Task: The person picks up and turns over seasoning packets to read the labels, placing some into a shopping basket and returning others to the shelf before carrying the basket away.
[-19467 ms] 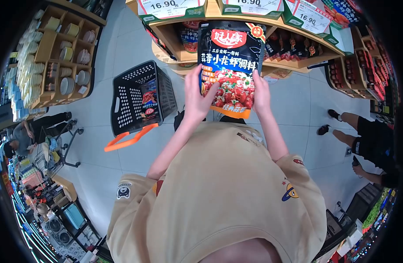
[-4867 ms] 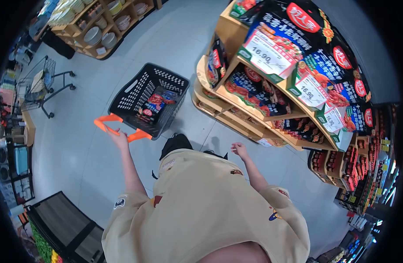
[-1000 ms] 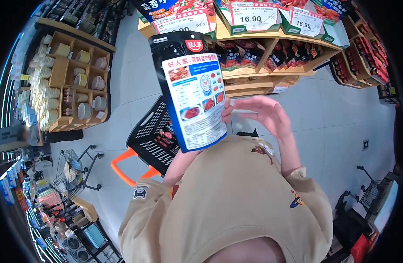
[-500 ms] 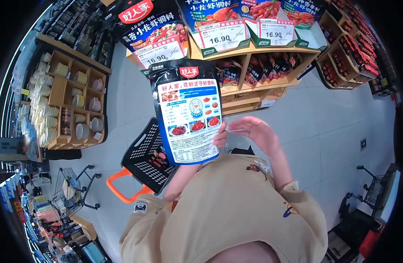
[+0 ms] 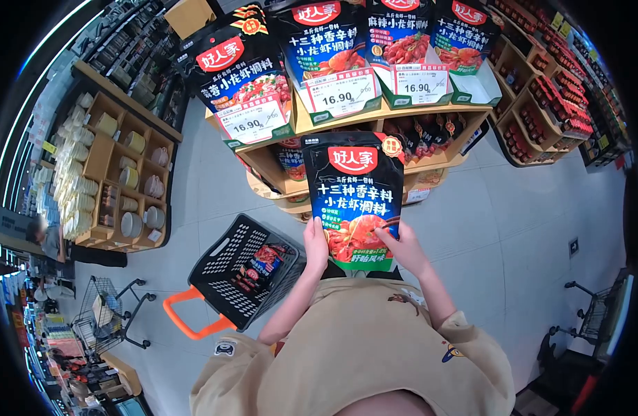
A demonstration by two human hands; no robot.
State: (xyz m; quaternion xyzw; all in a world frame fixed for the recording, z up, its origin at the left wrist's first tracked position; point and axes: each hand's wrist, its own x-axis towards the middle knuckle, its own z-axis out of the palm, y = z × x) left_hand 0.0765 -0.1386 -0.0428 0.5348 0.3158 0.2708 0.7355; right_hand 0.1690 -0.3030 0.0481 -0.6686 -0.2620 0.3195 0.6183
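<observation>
A crayfish seasoning pouch (image 5: 357,187), black and blue with a green base, stands upright in front of my chest with its printed front toward me. My left hand (image 5: 316,244) grips its lower left edge. On the lower right edge, my right hand (image 5: 404,248) is closed with the thumb over the crayfish picture. Behind it, several similar pouches (image 5: 397,35) stand in boxes on the wooden display shelf (image 5: 291,137), with 16.90 price cards (image 5: 341,96) before them. Another pouch (image 5: 267,262) lies inside the black basket to my left.
The black shopping basket (image 5: 225,267) with an orange handle (image 5: 187,312) is on the floor to the left. Beyond it are a bowl shelf (image 5: 128,180) and a wire cart (image 5: 100,312). A red-stocked shelf (image 5: 551,118) is at the right, and a person (image 5: 52,239) at far left.
The pouch has turned from its printed back to its front and shifted right. My right hand, open and apart before, now grips its right side; my left hand holds the left edge.
</observation>
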